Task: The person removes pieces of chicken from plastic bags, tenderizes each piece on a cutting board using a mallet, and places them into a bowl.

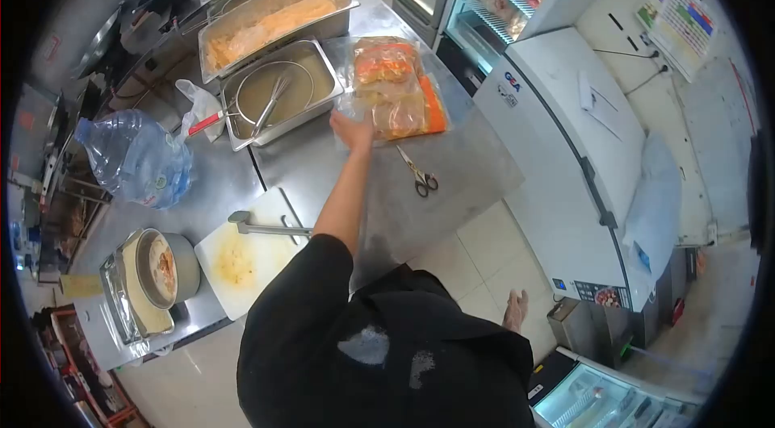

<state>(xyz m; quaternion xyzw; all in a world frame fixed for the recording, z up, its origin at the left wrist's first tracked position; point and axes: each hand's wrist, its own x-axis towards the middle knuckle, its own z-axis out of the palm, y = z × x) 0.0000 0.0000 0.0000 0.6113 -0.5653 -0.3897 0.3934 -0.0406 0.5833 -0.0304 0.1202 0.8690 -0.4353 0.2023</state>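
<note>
My left hand [353,129] reaches forward over the steel table and is closed on the near left edge of a clear plastic bag [395,109]. Orange-and-yellow packets show through the bag. My right hand [515,309] hangs low at my right side, away from the table. Its fingers are loosely apart with nothing in them. A pair of scissors [419,173] with dark handles lies just nearer to me than the bag, its blades towards it.
Left of the bag stand a steel pan of liquid [324,93] with a whisk and strainer, and a pan of orange food [270,29]. A water bottle [141,158], a cutting board [242,258] with a cleaver-like tool and a round pot [190,267] are nearer. A chest freezer [549,154] flanks the right.
</note>
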